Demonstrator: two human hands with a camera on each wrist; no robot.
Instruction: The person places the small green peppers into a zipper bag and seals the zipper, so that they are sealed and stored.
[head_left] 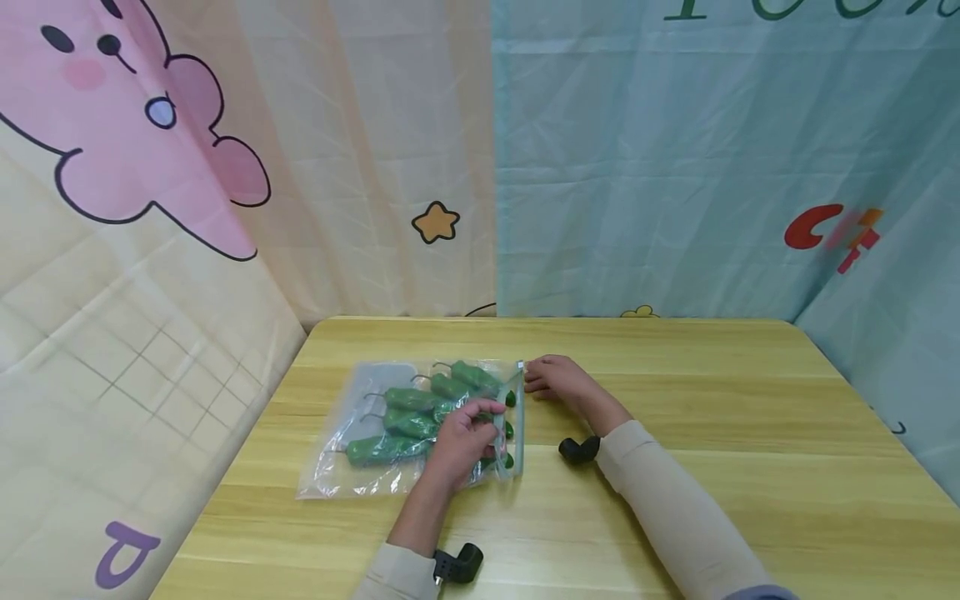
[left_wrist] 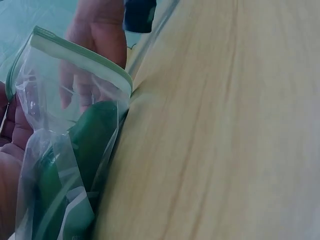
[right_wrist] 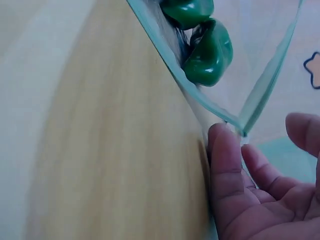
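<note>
A clear zip bag (head_left: 337, 475) lies flat with several green peppers (head_left: 384, 451) inside, their stems toward the left. Its mouth, edged with a pale green zip strip (left_wrist: 82, 55), faces right and gapes. My left hand (head_left: 461, 442) reaches over the bag and pinches the upper lip of the mouth. At the far corner of the mouth is my right hand (head_left: 558, 379), fingers extended right by the zip's end and thumb held apart. In the right wrist view two shiny pepper ends (right_wrist: 209, 52) show inside the opening.
The bag lies on a light wood-grain table (head_left: 675, 392). Printed curtains (head_left: 637, 167) hang behind the table and at its sides. A black wrist camera (head_left: 579, 451) sits by the right wrist, another camera (head_left: 461, 563) by the left.
</note>
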